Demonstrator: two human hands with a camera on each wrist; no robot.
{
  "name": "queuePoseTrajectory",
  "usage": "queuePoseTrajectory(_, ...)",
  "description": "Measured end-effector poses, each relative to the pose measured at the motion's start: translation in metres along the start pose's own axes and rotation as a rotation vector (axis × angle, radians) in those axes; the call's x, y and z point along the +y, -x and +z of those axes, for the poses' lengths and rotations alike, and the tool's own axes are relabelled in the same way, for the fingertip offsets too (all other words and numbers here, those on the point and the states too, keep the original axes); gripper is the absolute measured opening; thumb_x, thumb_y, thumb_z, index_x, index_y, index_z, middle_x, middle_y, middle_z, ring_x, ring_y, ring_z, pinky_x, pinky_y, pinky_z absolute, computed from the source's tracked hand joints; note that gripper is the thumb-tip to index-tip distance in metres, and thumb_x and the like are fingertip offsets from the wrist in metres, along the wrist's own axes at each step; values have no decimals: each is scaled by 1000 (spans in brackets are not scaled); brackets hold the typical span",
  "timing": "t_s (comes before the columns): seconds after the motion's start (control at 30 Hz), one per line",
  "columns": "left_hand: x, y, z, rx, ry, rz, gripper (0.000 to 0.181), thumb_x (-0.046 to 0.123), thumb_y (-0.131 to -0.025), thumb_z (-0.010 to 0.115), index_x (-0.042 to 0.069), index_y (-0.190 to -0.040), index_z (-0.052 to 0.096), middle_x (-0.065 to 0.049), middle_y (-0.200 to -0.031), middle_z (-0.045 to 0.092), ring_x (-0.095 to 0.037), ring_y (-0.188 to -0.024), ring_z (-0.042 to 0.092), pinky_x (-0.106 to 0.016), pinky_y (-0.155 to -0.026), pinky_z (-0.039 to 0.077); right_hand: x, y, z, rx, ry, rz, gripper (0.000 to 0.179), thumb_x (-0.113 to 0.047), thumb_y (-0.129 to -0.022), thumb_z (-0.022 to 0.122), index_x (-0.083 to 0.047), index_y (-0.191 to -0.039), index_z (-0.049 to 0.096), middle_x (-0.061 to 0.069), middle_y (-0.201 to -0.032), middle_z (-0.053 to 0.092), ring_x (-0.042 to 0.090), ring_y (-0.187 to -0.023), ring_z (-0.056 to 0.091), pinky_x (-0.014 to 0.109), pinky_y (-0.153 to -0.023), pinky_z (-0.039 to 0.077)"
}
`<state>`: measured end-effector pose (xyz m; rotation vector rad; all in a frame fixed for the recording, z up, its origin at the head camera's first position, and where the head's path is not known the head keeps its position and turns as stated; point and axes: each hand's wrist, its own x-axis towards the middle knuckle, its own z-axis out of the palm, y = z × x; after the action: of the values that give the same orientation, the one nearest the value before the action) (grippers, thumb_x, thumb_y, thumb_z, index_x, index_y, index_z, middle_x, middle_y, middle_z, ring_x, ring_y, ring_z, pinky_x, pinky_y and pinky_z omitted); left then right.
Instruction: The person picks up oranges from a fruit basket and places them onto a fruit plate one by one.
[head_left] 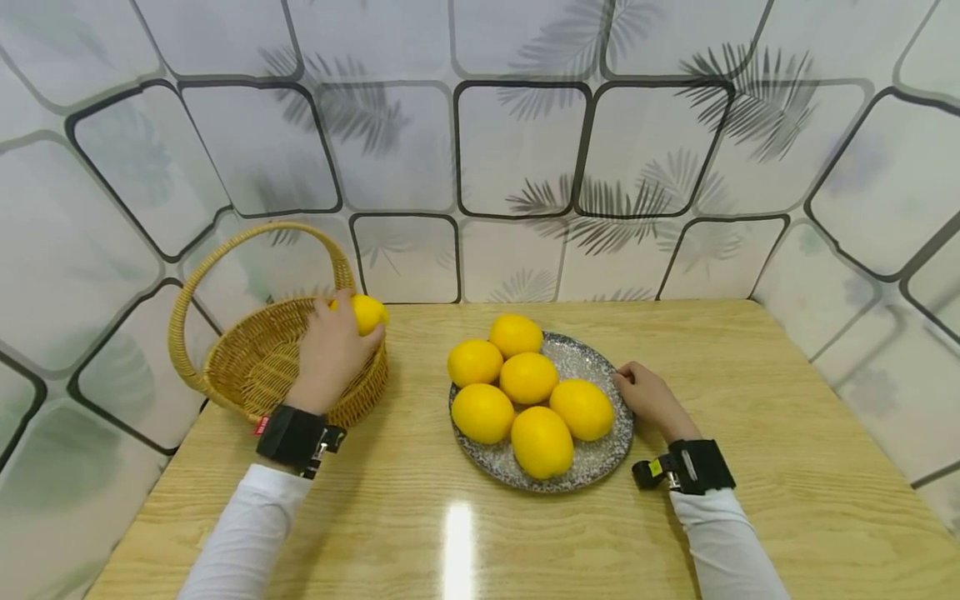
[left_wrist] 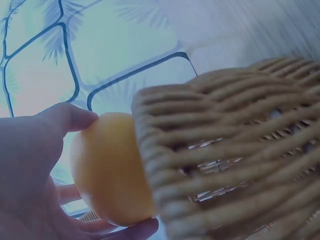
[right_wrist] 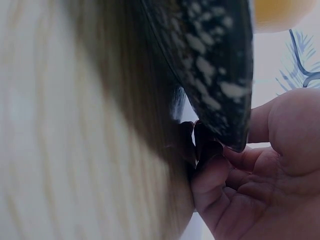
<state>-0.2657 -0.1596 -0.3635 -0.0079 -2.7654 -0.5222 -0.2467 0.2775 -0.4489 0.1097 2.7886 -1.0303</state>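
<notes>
Over the right rim of a wicker basket (head_left: 367, 396), my left hand (head_left: 330, 352) grips a yellow lemon (head_left: 370, 314). In the left wrist view, thumb and fingers curl round the lemon (left_wrist: 111, 170), which overlaps the basket's woven side (left_wrist: 215, 150). No fruit shows on the visible part of the basket's bottom. My right hand (head_left: 651, 400) pinches the right edge of a speckled grey plate (head_left: 581, 360), its thumb on top and its fingers beneath the rim (right_wrist: 227, 112). Several more lemons (head_left: 528, 378) lie on that plate, mostly toward its left and front.
The basket's tall arched handle (head_left: 183, 296) rises over its left and back. Plate and basket stand apart on a light wooden table (head_left: 420, 517). A wall with a tile-and-leaf pattern (head_left: 517, 150) borders the table's back, left and right.
</notes>
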Motion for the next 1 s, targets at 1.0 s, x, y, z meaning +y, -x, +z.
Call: queuePoseTrajectory(1.0,24,5,9,9,29,74,71,43,-87,63,-1,-139,41,-38,-134,43,-51,-106,53,-59,-72,59,3,-3,1,-5,-6,15,38,-23,-102,38,8,-122,49,27,-113,56,34,-95,50,41,-79,44)
